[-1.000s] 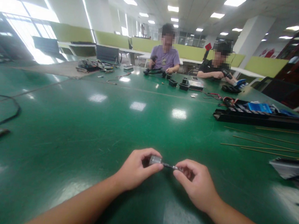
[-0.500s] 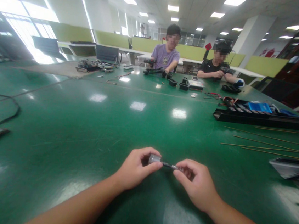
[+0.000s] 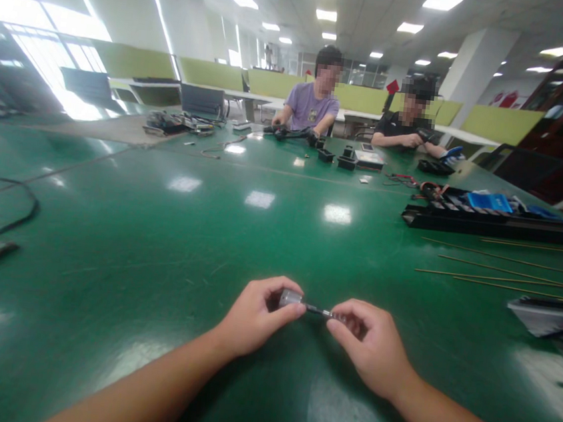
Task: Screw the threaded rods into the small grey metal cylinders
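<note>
My left hand (image 3: pixel 253 319) is closed around a small silver-grey cylinder (image 3: pixel 291 298), with thumb and fingers on its sides. From the cylinder's right end a thin dark stem (image 3: pixel 317 311) runs across to my right hand (image 3: pixel 375 345). That hand pinches the stem's metallic far end between thumb and fingertips, and most of this end is hidden by the fingers. Both hands are just above the green tabletop (image 3: pixel 219 231), with the piece nearly level between them. Whether the stem is a rod or a cable, I cannot tell.
Thin brass-coloured rods (image 3: pixel 505 280) lie at the right, near a long black channel (image 3: pixel 501 226) holding assorted parts. A dark cable loop (image 3: pixel 33 205) is at the left. Across the table sit a person in purple (image 3: pixel 312 107) and a person in black (image 3: pixel 405 130), among several black parts.
My hands and the cylinder hold almost the same position. Across the table, the person in purple has brought a hand lower over the dark parts and turned their head slightly.
</note>
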Demonstrator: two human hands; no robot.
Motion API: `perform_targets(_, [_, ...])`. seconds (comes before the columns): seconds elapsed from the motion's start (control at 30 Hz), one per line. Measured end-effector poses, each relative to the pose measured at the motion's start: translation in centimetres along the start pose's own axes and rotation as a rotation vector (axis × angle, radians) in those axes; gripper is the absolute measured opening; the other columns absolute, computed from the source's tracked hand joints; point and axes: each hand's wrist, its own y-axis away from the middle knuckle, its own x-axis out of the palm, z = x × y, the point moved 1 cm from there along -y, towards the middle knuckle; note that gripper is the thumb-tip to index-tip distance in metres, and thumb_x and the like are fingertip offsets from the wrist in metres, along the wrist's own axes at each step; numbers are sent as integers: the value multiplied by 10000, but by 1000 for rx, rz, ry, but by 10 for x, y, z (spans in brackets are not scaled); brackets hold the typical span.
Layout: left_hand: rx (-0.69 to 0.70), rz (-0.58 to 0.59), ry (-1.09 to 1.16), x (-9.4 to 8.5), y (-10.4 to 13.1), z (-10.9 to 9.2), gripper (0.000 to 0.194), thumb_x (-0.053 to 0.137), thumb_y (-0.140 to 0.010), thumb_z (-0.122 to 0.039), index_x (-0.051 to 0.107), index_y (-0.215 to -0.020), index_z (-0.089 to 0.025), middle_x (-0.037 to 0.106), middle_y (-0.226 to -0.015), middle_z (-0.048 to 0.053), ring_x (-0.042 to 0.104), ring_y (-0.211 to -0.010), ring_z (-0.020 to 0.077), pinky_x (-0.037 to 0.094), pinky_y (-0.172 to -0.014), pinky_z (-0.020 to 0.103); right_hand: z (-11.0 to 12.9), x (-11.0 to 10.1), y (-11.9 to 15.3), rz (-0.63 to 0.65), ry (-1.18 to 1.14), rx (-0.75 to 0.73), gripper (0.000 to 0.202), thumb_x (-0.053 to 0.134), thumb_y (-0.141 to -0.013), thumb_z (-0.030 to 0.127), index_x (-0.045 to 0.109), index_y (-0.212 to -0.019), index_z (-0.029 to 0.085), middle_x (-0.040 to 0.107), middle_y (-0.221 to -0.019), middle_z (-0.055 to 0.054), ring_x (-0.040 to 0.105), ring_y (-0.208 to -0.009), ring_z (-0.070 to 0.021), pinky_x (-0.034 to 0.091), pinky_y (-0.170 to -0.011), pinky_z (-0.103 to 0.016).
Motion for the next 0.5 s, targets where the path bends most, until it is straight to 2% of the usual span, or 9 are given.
perform_targets(0.17, [-55, -18, 103, 0, -3, 3, 248, 689, -824, -399, 709, -911, -167, 678, -829, 25, 596, -754, 176, 421, -684, 256, -2, -2, 0, -29, -48, 16, 175, 643, -857, 333, 687, -819, 167, 559, -641, 9, 496, -579, -134, 369, -550, -246])
perform_targets(0.33, [-156, -108, 492, 3, -10, 18, 275, 673, -841, -383, 564, -1008, -193, 619, -703, -19, 544, -612, 135, 407, -595, 227, -12, -1, 0, -25, -317, 37, 423, 455, -980, 472, 537, -692, 174, 498, -615, 14, 483, -564, -123, 382, -547, -244])
perform_targets(0.5, [-208, -193, 801, 0, -15, 23, 308, 693, -825, -344, 423, -790, -198, 626, -666, -14, 553, -585, 127, 398, -557, 206, -20, 8, -1, 18, -409, 97, 480, 407, -994, 519, 482, -659, 183, 436, -546, 33, 427, -491, -113, 352, -484, -241])
